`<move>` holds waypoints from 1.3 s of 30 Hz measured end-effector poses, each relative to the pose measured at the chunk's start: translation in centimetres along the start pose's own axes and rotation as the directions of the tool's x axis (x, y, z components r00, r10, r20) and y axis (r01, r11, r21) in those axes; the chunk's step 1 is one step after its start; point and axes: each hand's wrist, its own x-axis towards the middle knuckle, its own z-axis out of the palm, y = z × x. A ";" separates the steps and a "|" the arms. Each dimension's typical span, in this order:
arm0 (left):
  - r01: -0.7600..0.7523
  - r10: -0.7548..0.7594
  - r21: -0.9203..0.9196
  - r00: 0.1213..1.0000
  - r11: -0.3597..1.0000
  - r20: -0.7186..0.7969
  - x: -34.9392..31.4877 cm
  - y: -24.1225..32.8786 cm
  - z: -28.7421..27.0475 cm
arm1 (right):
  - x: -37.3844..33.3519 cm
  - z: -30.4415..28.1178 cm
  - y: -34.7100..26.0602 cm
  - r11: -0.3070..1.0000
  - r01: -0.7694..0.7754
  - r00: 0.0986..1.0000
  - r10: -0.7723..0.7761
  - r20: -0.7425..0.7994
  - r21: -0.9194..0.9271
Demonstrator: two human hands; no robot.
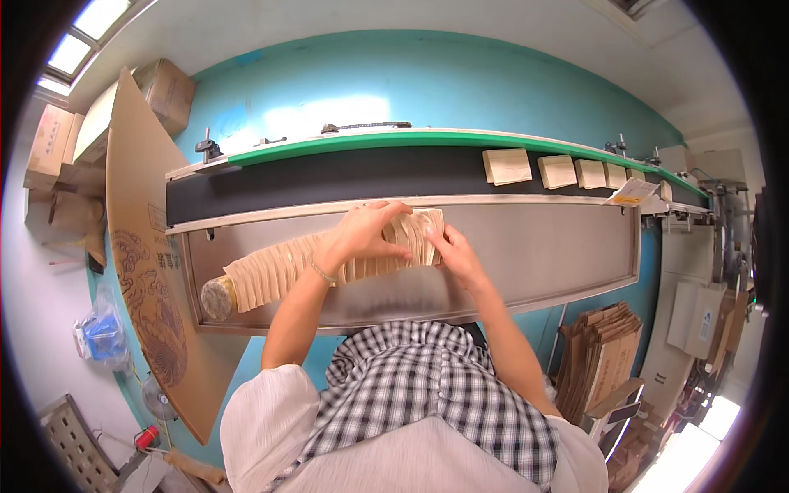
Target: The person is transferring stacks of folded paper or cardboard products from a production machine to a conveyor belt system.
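A long row of beige folded paper packets [283, 267] stands on edge, slanting across a shallow metal tray [559, 251]. At its left end leans a round, mottled cylinder [218, 298]. My left hand [370, 234] curves over the row near its right end, fingers on the far side and thumb on the near side, gripping packets there. Against the right end face, my right hand [457, 255] is closed with thumb and fingers on the last packets. The palm sides of both hands are hidden.
Behind the tray runs a black conveyor belt [329, 182] with a green rail [353, 141]. Several packet stacks [507, 166] sit spaced along its right part. A big cardboard sheet [152, 263] stands at the left. Flattened cartons [600, 353] lean at the lower right.
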 end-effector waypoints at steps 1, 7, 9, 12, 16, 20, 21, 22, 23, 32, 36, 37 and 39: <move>0.054 -0.053 -0.012 0.998 0.998 0.040 -0.1 0.0 -0.1 | -0.3 -0.4 -2.1 0.962 -0.131 0.982 0.159 0.102 -0.238; 0.019 -0.019 -0.016 1.000 1.000 -0.003 0.3 -0.3 0.0 | 5.0 -1.8 -3.3 0.944 -0.060 0.989 0.101 -0.112 0.324; 0.038 -0.038 -0.012 0.999 0.999 0.021 0.4 -0.1 -0.1 | 5.1 -1.3 -3.0 0.911 -0.105 0.973 0.177 -0.149 0.399; 0.022 -0.022 -0.018 1.000 1.000 -0.008 -0.2 -1.3 0.5 | 1.9 2.6 -0.5 0.929 0.167 0.986 -0.158 0.055 -0.329; -0.028 0.028 -0.049 1.000 0.998 0.010 -1.1 -1.0 -0.6 | 1.0 3.0 2.1 0.878 0.201 0.977 -0.214 0.020 -0.435; 0.013 -0.013 -0.065 1.000 0.998 0.006 -1.4 -1.9 -0.3 | -0.4 1.9 -1.1 0.989 -0.100 0.994 0.095 0.051 0.108; 0.014 -0.014 -0.065 1.000 0.998 0.003 -1.5 -1.9 -0.4 | -0.4 1.1 -1.7 0.980 -0.119 0.985 0.136 0.104 -0.161; 0.010 -0.011 -0.071 1.000 0.997 -0.002 -1.4 -1.8 -0.3 | -0.3 0.6 -2.2 0.901 -0.115 0.973 0.188 0.137 -0.417; 0.003 -0.003 -0.075 1.000 0.997 -0.004 -1.2 -1.6 -0.4 | 0.7 0.2 -1.6 0.903 -0.115 0.974 0.184 0.130 -0.415; -0.022 0.019 -0.089 0.999 0.996 -0.039 -1.6 -2.8 0.1 | 0.6 5.0 0.2 0.833 0.280 0.959 -0.224 0.170 -0.478; -0.048 0.048 0.007 0.998 0.999 -0.049 -2.6 -2.0 -0.4 | 0.0 4.7 1.3 0.946 0.169 0.985 -0.154 0.075 -0.277; -0.012 0.011 -0.040 1.000 0.999 -0.024 -2.7 -1.7 -0.7 | 0.3 3.8 1.9 0.986 0.069 0.995 -0.058 0.075 -0.154; 0.029 -0.029 -0.088 1.000 0.996 -0.002 -2.8 -2.0 -0.9 | -0.2 2.6 0.8 0.972 -0.114 0.984 0.139 0.112 -0.204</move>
